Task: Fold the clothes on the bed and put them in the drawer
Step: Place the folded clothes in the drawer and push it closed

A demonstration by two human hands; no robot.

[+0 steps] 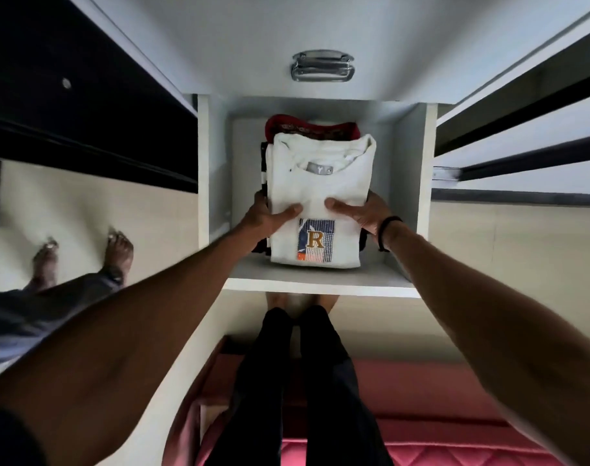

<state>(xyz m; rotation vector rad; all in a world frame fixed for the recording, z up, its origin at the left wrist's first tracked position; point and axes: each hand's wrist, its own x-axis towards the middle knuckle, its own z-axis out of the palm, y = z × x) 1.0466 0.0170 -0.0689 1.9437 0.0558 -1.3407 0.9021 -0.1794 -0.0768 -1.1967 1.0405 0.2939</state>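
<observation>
Both hands, left (pixel 268 218) and right (pixel 361 213), grip the folded stack (pixel 320 183) inside the drawer (pixel 320 287); only letting go remains, seemingly.

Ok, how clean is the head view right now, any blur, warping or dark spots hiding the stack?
Head view: the white shirt in the drawer is evenly lit and fairly sharp, both hands slightly soft; wide-angle warping splays the cabinet edges; the feet at left are motion-blurred; the upper-left cabinet is in deep shadow.

You see a white shirt (pixel 320 190) with a gold R on a navy, orange and white patch (pixel 316 240), over a red garment (pixel 312 127), inside the white drawer (pixel 320 284); pink bedding (pixel 438 415) lies below the drawer.
</observation>
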